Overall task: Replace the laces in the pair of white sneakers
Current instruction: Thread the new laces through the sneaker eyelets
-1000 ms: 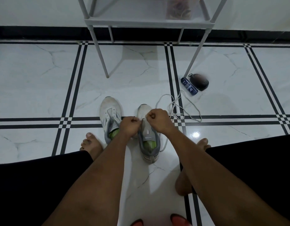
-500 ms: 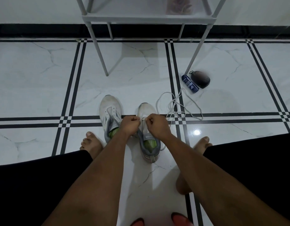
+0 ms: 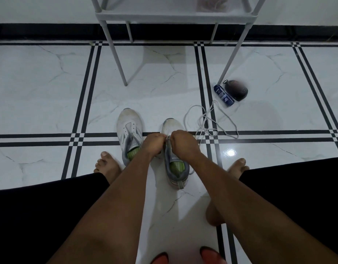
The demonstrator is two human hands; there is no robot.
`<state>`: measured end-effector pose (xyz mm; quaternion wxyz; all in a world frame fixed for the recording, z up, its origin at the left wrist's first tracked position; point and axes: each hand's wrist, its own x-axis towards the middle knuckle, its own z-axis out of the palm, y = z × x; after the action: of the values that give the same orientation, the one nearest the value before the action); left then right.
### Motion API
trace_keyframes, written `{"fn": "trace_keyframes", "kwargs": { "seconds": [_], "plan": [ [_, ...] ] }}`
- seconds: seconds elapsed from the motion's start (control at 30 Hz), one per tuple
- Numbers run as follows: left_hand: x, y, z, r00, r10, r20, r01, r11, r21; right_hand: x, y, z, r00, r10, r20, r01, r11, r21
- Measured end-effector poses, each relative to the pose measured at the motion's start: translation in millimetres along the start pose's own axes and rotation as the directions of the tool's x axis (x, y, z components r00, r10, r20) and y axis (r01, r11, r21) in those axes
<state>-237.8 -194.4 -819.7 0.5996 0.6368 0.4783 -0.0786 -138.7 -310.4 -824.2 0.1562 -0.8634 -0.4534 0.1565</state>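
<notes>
- The left hand (image 3: 152, 144) and right hand (image 3: 183, 142) meet over the front of the right-side white-and-grey sneaker with green insole (image 3: 174, 159); both sets of fingers are curled, pinching its white lace (image 3: 168, 138).
- The matching unlaced white sneaker (image 3: 128, 134) stands just left of the left hand's fingers.
- A loose white shoelace (image 3: 210, 121) lies tangled on the marble floor (image 3: 50, 92), right of the right hand's fingers.
- Beyond it lie a blue tube (image 3: 223, 95) and a dark round case (image 3: 238, 90).

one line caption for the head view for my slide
Both hands, left and right, pinch a lace at the right sneaker; loose lace lies on the floor beside it.
</notes>
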Motion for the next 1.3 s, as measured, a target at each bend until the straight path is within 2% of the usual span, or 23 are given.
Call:
{"fn": "trace_keyframes", "kwargs": {
  "seconds": [0.13,0.4,0.7,0.83,1.03,1.3],
  "plan": [
    [0.9,-3.2,1.4,0.999,-0.008,-0.041,0.006,0.999,-0.054,2.9,-1.8,-6.1,0.997,-0.061,0.044,0.066,0.992,-0.106],
    [4.5,-12.6,9.8,0.977,0.124,-0.172,-0.117,0.992,0.050,5.0,3.5,-6.9,0.986,-0.146,0.076,0.154,0.981,-0.120],
    [3.1,-15.7,18.7,0.959,0.148,-0.241,-0.141,0.989,0.044,11.7,6.2,-3.4,0.983,-0.157,0.097,0.165,0.982,-0.092],
    [2.3,-15.2,19.2,0.956,0.154,-0.248,-0.146,0.988,0.050,10.8,5.6,-1.3,0.989,-0.114,0.099,0.120,0.991,-0.055],
    [4.5,-14.8,16.8,0.956,0.140,-0.259,-0.119,0.989,0.092,2.7,9.2,3.6,0.996,0.077,0.045,-0.085,0.974,0.209],
    [-1.2,-8.9,16.9,0.958,0.106,-0.266,-0.062,0.984,0.167,-1.0,7.4,14.1,0.987,0.155,0.029,-0.158,0.957,0.243]
  ]
}}
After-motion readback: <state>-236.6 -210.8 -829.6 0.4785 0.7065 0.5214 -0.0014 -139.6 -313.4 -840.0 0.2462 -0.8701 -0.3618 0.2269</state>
